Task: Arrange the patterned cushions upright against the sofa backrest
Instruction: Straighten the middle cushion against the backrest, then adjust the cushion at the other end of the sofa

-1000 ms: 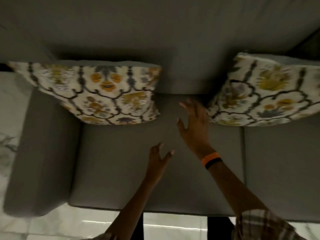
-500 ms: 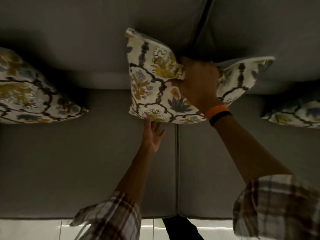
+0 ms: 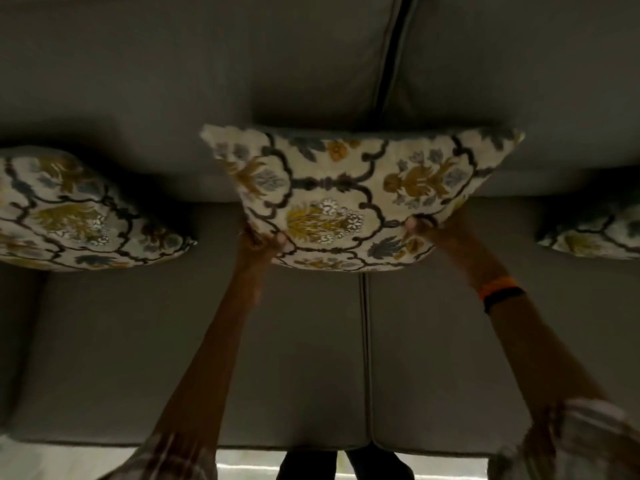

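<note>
A cream cushion with yellow and blue flowers, the middle cushion (image 3: 346, 199), stands upright against the grey sofa backrest (image 3: 242, 81), over the seam between two seat pads. My left hand (image 3: 266, 242) grips its lower left corner. My right hand (image 3: 426, 226), with an orange and black wristband, grips its lower right edge. A second patterned cushion (image 3: 76, 213) leans against the backrest at the left. A third cushion (image 3: 595, 233) shows partly at the right edge.
The grey seat pads (image 3: 294, 358) stretch below the cushions, with a seam down the middle. A pale glossy floor (image 3: 249, 462) shows along the sofa's front edge. My plaid sleeves fill the bottom corners.
The middle cushion has turned from a crumpled, tilted hold to square and upright against the backrest. My left hand has closed on its lower left corner; my right hand has dropped from its top to its lower right.
</note>
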The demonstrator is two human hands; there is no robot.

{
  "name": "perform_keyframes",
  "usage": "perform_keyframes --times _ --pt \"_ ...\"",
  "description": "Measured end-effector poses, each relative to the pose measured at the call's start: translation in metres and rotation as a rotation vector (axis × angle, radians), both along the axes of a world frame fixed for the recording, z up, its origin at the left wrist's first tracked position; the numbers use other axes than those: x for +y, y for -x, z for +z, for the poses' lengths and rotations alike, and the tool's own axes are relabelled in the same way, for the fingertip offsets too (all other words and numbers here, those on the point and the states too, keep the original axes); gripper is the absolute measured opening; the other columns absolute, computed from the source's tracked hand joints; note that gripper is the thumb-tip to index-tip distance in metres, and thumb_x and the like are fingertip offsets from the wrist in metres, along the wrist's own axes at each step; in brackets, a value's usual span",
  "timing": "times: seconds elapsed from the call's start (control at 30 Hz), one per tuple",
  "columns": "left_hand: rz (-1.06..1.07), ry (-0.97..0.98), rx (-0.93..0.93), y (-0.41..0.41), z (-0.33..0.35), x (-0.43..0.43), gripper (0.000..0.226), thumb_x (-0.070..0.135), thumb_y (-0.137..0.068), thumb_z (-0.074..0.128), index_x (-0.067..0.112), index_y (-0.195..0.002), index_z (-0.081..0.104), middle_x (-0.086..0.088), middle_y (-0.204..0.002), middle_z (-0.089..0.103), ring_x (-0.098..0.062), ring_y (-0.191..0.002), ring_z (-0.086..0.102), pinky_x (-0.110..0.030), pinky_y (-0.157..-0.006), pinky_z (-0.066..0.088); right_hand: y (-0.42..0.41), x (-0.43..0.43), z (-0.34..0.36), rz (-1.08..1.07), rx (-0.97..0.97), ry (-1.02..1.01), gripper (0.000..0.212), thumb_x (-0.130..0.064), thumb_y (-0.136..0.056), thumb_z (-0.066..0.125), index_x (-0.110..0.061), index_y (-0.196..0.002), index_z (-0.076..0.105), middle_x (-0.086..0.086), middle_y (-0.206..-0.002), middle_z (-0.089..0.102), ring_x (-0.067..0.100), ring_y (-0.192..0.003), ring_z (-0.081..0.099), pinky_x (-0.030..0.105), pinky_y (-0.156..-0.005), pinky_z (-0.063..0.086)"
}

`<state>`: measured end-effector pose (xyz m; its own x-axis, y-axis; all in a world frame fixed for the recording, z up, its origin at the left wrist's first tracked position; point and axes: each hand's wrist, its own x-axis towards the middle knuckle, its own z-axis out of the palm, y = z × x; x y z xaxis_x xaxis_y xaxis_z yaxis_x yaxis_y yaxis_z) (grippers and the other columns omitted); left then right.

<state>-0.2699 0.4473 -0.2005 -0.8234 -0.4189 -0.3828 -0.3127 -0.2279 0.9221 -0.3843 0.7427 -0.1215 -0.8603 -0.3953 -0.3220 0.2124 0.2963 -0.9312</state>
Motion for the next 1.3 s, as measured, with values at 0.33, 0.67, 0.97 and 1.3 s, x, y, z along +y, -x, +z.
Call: perform_keyframes --times 0.33,0.67,0.97,1.3 --pt "0.063 0.031 0.063 0.018 0.001 -0.007 0.084 0.038 -0.063 0.083 0.025 -0.136 0.042 0.014 -0.127 0.059 0.004 -0.113 0.062 -0.014 -0.084 0.053 0.016 -0.019 -0.049 -0.105 0.1 -0.003 0.09 -0.028 -0.069 0.086 -0.003 -0.146 0.046 0.006 -0.141 0.062 0.02 -0.133 0.059 0.044 -0.106 0.053" --pt "0.098 0.214 -0.17 -0.017 -0.04 0.052 0.088 0.034 -0.072 0.083 0.036 -0.142 0.028 -0.013 -0.151 0.037 -0.026 -0.14 0.039 -0.043 -0.11 0.044 -0.013 0.013 -0.101 -0.208 0.065 -0.296 0.119 -0.037 -0.059 0.097 -0.023 -0.156 0.029 0.005 -0.158 0.039 0.026 -0.146 0.039 0.051 -0.115 0.041" --pt "-0.189 0.151 -0.339 0.006 -0.07 0.319 0.093 0.025 -0.077 0.082 0.018 -0.151 0.027 0.001 -0.147 0.044 -0.01 -0.134 0.045 -0.039 -0.109 0.046 -0.028 0.181 -0.116 0.072 0.481 -0.818 0.099 -0.049 -0.071 0.084 -0.018 -0.152 0.035 0.017 -0.159 0.033 0.038 -0.147 0.03 0.06 -0.116 0.032" --pt "-0.253 -0.18 -0.354 0.099 -0.062 0.575 0.094 0.042 -0.074 0.078 0.018 -0.15 0.027 -0.009 -0.144 0.051 -0.017 -0.122 0.055 -0.022 -0.094 0.053 0.072 0.4 0.027 -0.313 1.009 -0.794 0.088 -0.041 -0.078 0.077 -0.021 -0.151 0.031 0.013 -0.159 0.035 0.035 -0.149 0.03 0.062 -0.121 0.021"
